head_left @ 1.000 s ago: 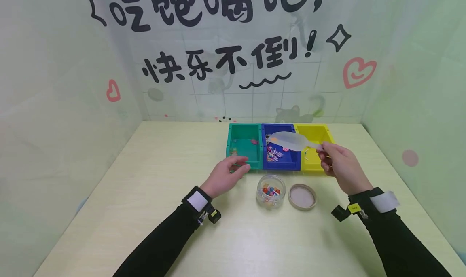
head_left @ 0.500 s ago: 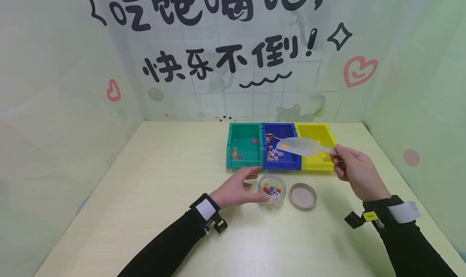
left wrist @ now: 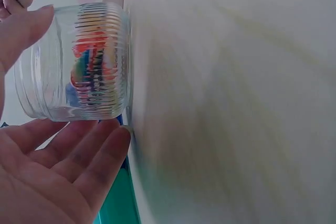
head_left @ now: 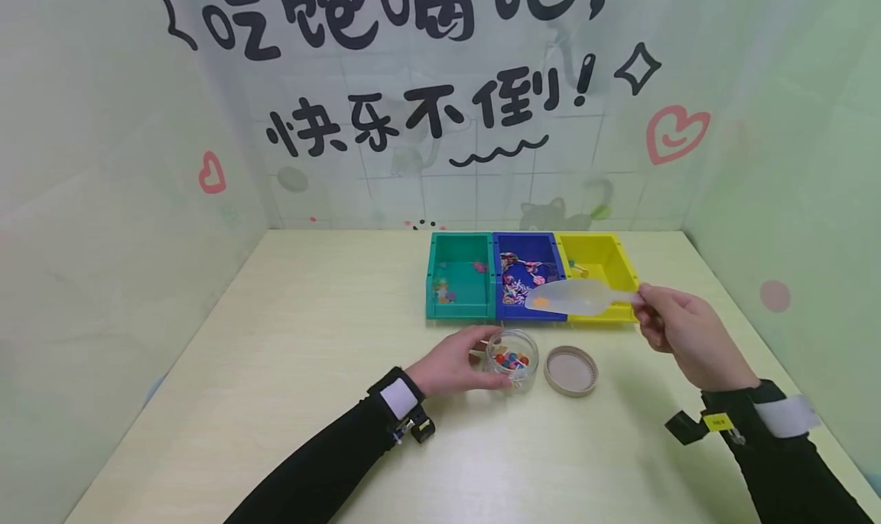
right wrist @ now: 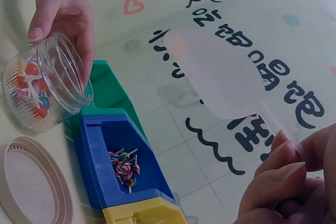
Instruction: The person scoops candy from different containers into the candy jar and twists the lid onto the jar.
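My right hand (head_left: 691,340) pinches the handle of a translucent white scoop (head_left: 581,297), held above the front of the blue and yellow bins. A small orange piece (head_left: 541,303) shows at the scoop's far end. My left hand (head_left: 450,365) is around the left side of a glass jar (left wrist: 60,77), thumb on one side and fingers on the other. Small colorful lollipop-shaped pieces (right wrist: 34,85) lie inside the lidless jar, which stands on the table. Just right of the jar lies its round beige lid (head_left: 571,372).
A green bin (head_left: 463,311), a blue bin (head_left: 533,314) and a yellow bin (head_left: 622,271) stand joined in a row behind the jar. Small pieces lie in each. Printed curtains (head_left: 316,195) enclose the wooden table (head_left: 310,302) at the back and sides.
My left hand has moved from the front of the green bin to the right and nearer, onto the jar. My right hand has drawn the scoop right and nearer.
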Motion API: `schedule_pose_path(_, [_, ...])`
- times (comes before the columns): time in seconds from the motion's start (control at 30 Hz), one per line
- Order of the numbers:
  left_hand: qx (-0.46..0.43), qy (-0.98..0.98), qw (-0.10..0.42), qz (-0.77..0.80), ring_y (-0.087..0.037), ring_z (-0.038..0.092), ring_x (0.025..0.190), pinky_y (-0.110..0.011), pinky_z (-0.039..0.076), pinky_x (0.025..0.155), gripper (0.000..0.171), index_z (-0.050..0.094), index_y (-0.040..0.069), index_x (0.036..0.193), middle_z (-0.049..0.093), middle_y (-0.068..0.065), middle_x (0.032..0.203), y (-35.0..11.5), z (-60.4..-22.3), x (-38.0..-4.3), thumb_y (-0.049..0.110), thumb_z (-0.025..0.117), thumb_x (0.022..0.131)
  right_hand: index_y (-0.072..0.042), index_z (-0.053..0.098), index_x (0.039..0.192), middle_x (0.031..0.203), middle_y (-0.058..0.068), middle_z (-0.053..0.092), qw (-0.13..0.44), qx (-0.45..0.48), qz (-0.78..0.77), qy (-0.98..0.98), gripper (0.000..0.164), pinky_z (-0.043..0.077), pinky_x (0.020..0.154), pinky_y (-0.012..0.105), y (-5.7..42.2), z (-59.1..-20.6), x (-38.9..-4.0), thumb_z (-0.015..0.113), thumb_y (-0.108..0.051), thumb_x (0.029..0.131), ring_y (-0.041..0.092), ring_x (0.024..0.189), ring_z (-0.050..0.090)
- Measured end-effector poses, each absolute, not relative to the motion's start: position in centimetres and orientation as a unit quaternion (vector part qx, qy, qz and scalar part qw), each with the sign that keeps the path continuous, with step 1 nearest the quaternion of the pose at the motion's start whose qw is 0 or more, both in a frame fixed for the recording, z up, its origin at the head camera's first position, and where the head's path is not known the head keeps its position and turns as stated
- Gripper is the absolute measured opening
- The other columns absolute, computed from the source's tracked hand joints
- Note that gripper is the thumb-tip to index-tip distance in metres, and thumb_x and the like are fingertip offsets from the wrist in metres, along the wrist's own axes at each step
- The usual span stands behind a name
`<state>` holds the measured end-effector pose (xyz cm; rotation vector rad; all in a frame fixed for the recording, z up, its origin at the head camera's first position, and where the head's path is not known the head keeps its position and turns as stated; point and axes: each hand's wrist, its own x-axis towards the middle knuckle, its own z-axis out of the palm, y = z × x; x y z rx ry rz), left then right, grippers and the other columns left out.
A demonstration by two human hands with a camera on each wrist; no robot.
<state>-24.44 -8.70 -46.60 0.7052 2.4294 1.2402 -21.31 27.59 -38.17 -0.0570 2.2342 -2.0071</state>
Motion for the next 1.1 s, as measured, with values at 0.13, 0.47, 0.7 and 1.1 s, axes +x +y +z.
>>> schedule_pose_path(0.13, [0.240,0.854,0.168,0.431,-0.028,0.062,0.138,-0.042,0.057,0.114,0.084,0.049,0.011,0.164,0.064,-0.007,0.147,-8.6,-46.6,-24.5,0.035,0.090,0.094,-0.015,0.073,0.106,0.086,-0.004,0.061,0.071,-0.027,-0.649,0.757,0.032,0.046,0.064,0.024,27.5,-38.0,-21.1,0.056,-0.041,0.115,0.013,0.075,0.053])
schedule_pose_path(0.47, [0.245,0.854,0.172,0.424,-0.027,0.062,0.139,-0.039,0.058,0.112,0.082,0.049,0.011,0.163,0.065,-0.006,0.146,-8.6,-46.2,-24.4,0.035,0.088,0.095,-0.004,0.069,0.117,0.090,-0.006,0.061,0.083,-0.051,-0.539,0.836,0.040,0.047,0.067,0.025,26.8,-37.6,-20.8,0.048,-0.038,0.119,0.014,0.078,0.054])
schedule_pose_path(0.7, [0.241,0.855,0.178,0.424,-0.028,0.061,0.140,-0.040,0.057,0.113,0.083,0.047,0.010,0.164,0.063,-0.007,0.148,-8.7,-46.3,-24.4,0.036,0.087,0.096,0.007,0.064,0.131,0.095,0.000,0.061,0.094,-0.053,-0.504,0.857,0.051,0.050,0.071,0.024,25.9,-37.5,-20.8,0.047,-0.039,0.119,0.016,0.085,0.056])
schedule_pose_path(1.1, [0.241,0.853,0.174,0.429,-0.026,0.063,0.137,-0.040,0.058,0.111,0.079,0.051,0.014,0.162,0.066,-0.003,0.143,-8.7,-46.6,-24.5,0.036,0.088,0.095,0.006,0.064,0.129,0.093,-0.004,0.063,0.103,-0.039,-0.525,0.844,0.050,0.050,0.070,0.023,26.0,-37.8,-20.7,0.050,-0.040,0.118,0.013,0.082,0.056])
